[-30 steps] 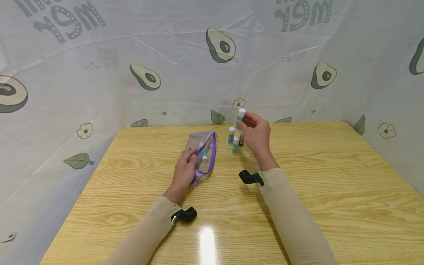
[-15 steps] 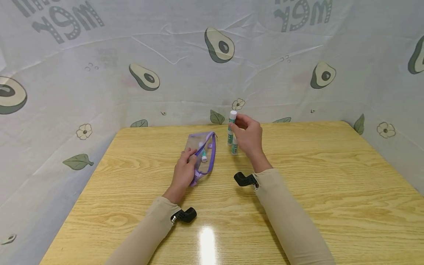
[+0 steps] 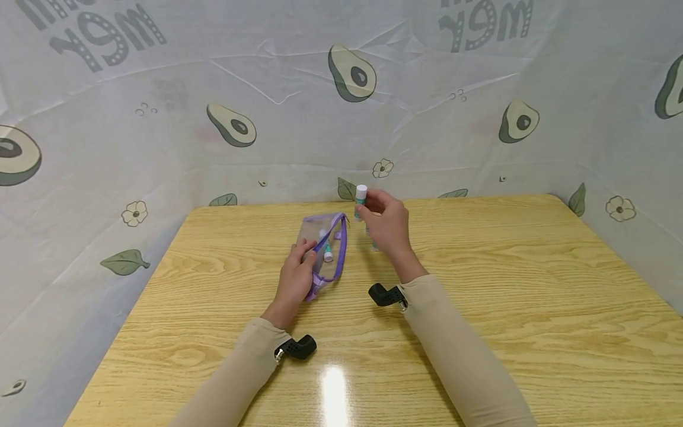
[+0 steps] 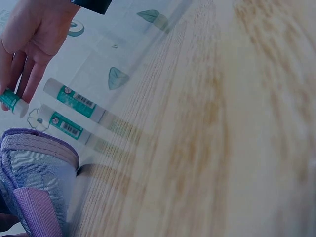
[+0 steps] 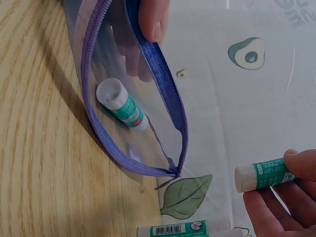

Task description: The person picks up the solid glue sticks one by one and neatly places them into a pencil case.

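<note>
A mesh zip pouch [image 3: 344,249] with purple edging lies with its mouth spread towards the right. My left hand [image 3: 297,270] pinches its rim; in the right wrist view, the thumb [image 5: 154,22] is over the edge and fingers show through the mesh. Inside the pouch lies one white-and-green glue stick [image 5: 121,103]. Held upright between thumb and fingers of my right hand [image 3: 386,225] is another glue stick [image 3: 358,204], right of the pouch and above the table. Two more glue sticks, a farther one [image 4: 76,101] and a nearer one [image 4: 64,123], stand upright, mostly hidden behind my right hand in the head view.
The wooden table [image 3: 480,332] carries everything. Behind it hangs a pale cloth [image 3: 299,118] printed with avocados and leaves. Black wrist cameras, one on the left sleeve [image 3: 301,347] and one on the right sleeve [image 3: 384,295], stick out over the table.
My right hand has moved left with the glue stick, passing over the standing ones and closer to the pouch. The left hand and pouch have stayed put.
</note>
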A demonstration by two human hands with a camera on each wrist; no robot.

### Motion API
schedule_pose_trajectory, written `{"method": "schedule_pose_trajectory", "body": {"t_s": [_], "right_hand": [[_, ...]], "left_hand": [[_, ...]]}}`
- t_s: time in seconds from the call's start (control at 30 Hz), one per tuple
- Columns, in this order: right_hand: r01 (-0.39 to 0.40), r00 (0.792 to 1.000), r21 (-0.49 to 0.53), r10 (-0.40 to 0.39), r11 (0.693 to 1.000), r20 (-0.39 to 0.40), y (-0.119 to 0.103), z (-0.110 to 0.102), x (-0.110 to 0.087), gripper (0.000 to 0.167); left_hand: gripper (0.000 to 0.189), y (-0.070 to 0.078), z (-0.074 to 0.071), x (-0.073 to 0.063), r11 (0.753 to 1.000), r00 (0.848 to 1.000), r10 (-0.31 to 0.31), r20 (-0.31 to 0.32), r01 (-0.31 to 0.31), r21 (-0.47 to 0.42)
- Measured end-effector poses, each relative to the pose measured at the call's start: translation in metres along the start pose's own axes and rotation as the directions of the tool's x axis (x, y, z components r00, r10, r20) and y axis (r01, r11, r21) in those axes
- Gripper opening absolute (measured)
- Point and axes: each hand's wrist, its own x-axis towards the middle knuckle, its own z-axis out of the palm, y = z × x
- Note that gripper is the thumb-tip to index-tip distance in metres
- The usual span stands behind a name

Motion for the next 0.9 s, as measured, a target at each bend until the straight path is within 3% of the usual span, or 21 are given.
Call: {"method": "schedule_pose_trajectory", "body": {"t_s": [0.9], "right_hand": [[-0.017, 0.997, -0.059, 0.021, 0.998, 0.068, 0.001, 0.024, -0.012, 0.034]], "left_hand": [[0.046, -0.001, 0.000, 0.001, 1.000, 1.000, -0.002, -0.002, 0.002, 0.007]]}}
